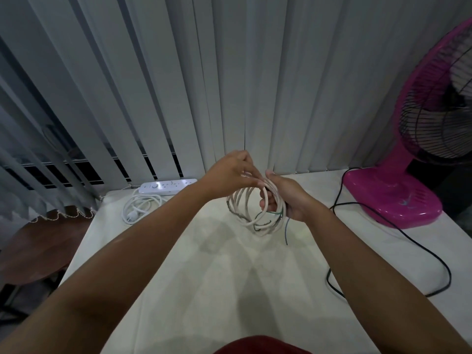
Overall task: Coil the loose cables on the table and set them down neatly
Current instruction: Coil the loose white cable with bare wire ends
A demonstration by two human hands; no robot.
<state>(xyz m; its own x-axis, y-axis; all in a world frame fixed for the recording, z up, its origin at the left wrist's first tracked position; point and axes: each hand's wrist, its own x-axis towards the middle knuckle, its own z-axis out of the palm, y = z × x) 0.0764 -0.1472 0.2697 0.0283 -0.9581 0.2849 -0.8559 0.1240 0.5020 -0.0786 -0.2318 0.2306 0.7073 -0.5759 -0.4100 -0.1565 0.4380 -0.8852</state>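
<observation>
A cream-white cable [241, 204] is wound into several loops and hangs in the air above the middle of the white table [217, 277]. My right hand [286, 198] grips the right side of the coil, fingers curled through the loops. My left hand [229, 175] pinches the cable at the coil's top, touching the right hand. Thin green and dark bare wire ends [286, 231] dangle from the bottom of the coil, below my right hand.
A white power strip [167, 187] with its coiled white cord [139, 205] lies at the table's far left. A pink fan [408, 175] stands at the right, its black cord [398, 231] snaking loosely over the table. Vertical blinds hang behind; a brown stool [38, 246] stands at the left.
</observation>
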